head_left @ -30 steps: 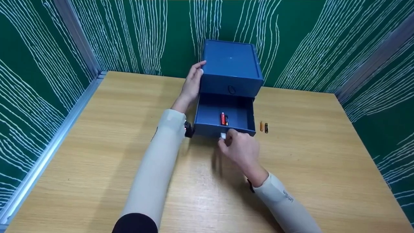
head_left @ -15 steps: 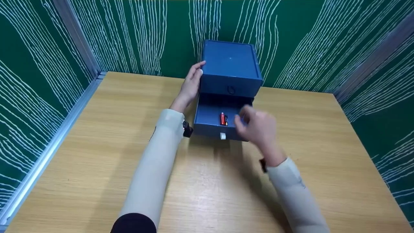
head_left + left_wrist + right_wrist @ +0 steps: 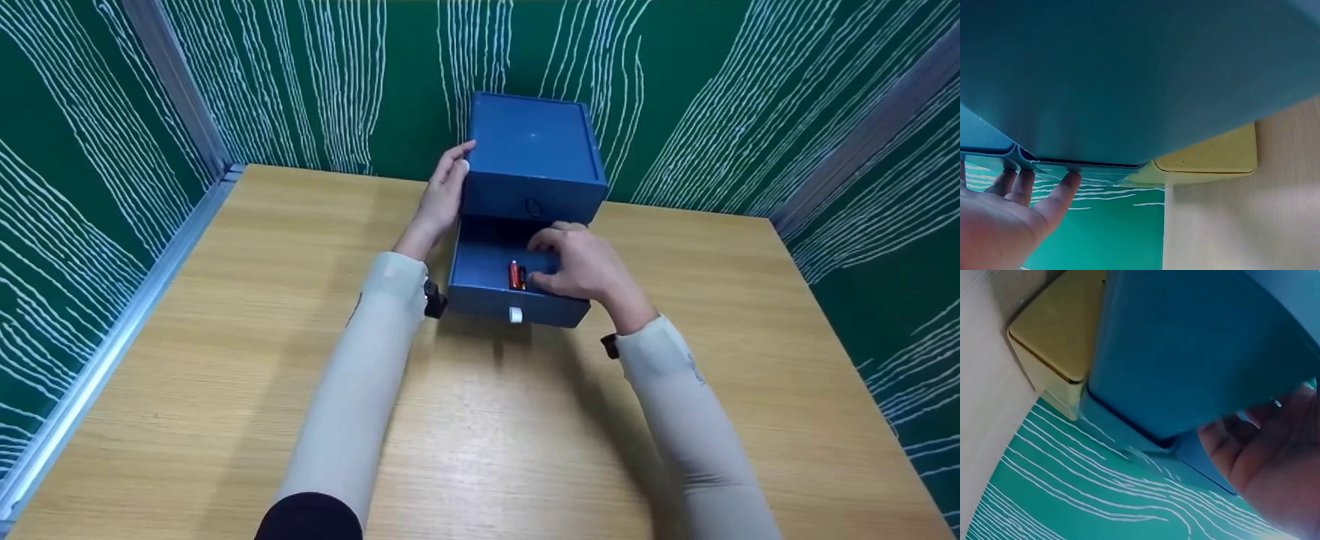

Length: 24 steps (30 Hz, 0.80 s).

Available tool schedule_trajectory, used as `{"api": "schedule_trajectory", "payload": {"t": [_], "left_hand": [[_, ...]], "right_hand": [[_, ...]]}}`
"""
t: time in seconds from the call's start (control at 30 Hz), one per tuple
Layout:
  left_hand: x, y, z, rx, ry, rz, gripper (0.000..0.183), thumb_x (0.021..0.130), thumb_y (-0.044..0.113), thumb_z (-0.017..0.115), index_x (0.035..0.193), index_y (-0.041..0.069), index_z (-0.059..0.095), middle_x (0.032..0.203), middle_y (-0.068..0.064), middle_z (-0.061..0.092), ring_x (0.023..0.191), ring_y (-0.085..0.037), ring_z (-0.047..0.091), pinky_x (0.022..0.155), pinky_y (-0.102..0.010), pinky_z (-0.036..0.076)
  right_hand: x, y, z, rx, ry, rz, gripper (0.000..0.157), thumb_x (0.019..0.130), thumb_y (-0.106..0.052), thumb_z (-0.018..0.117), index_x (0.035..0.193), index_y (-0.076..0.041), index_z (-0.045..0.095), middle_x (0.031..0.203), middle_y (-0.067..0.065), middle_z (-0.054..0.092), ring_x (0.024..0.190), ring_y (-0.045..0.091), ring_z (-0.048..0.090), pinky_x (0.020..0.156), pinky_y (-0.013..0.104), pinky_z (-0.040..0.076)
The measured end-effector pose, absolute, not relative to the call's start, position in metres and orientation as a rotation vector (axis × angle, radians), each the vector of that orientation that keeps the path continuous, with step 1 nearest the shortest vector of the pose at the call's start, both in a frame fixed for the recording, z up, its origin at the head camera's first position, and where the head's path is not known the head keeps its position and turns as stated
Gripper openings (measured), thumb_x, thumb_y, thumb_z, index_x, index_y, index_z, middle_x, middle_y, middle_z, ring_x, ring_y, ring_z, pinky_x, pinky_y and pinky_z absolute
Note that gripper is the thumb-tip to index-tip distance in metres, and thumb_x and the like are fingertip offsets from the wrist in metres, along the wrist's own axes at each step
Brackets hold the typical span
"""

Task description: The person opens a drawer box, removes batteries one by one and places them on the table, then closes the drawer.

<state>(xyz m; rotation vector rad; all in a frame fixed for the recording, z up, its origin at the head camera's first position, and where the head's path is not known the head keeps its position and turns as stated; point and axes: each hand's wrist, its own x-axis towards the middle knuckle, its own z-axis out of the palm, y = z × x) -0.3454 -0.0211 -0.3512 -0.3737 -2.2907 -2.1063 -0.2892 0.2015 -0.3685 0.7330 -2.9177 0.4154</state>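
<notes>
A blue drawer cabinet [image 3: 532,139] stands at the table's back, its lower drawer [image 3: 517,300] pulled out. Inside lie a red battery [image 3: 514,274] and a dark battery [image 3: 523,278], side by side near the drawer front. My left hand [image 3: 441,196] rests against the cabinet's left side; its extended fingers touch the wall in the left wrist view [image 3: 1022,216]. Over the open drawer, my right hand [image 3: 581,262] has its fingers curved and spread, the thumb close to the dark battery. Nothing shows between its fingers; the right wrist view hides the fingertips behind the drawer.
A white pull tab [image 3: 515,315] sits on the drawer front. Beneath the blue part is a yellow section [image 3: 1058,326], seen in both wrist views. Green walls with white lines stand behind and at both sides of the wooden table [image 3: 360,330].
My right hand has left the white tab and moved up and right, then over the drawer. Two small batteries seen earlier right of the drawer no longer show. My left hand stays in place.
</notes>
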Motion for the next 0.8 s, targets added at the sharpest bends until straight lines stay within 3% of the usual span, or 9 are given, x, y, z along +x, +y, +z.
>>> {"api": "schedule_trajectory", "payload": {"t": [0.2, 0.47, 0.8], "left_hand": [[-0.347, -0.021, -0.353, -0.385, -2.274, -2.098, 0.036, 0.096, 0.031, 0.027, 0.132, 0.029, 0.034, 0.141, 0.008, 0.026, 0.128, -0.009, 0.026, 0.106, -0.034, 0.021], [-0.350, -0.021, -0.354, -0.417, -2.211, -2.086, 0.036, 0.097, 0.026, 0.028, 0.132, 0.022, 0.035, 0.141, 0.004, 0.028, 0.128, -0.008, 0.026, 0.105, -0.030, 0.021], [-0.348, -0.019, -0.355, -0.386, -2.239, -2.091, 0.036, 0.096, 0.029, 0.027, 0.132, 0.027, 0.035, 0.141, 0.007, 0.028, 0.127, -0.009, 0.027, 0.105, -0.033, 0.021]], "right_hand": [[-0.299, 0.194, -0.379, 0.790, -2.973, 0.388, 0.048, 0.067, -0.043, 0.069, 0.105, -0.016, 0.060, 0.105, 0.001, 0.056, 0.092, 0.019, 0.046, 0.085, 0.039, 0.042], [-0.310, 0.194, -0.385, 0.895, -2.921, 0.318, 0.049, 0.064, -0.047, 0.069, 0.101, -0.015, 0.063, 0.099, 0.001, 0.059, 0.091, 0.018, 0.050, 0.084, 0.037, 0.041], [-0.310, 0.194, -0.390, 0.858, -2.976, 0.165, 0.052, 0.062, -0.052, 0.068, 0.103, -0.020, 0.064, 0.103, 0.000, 0.058, 0.091, 0.021, 0.047, 0.083, 0.040, 0.041]]}}
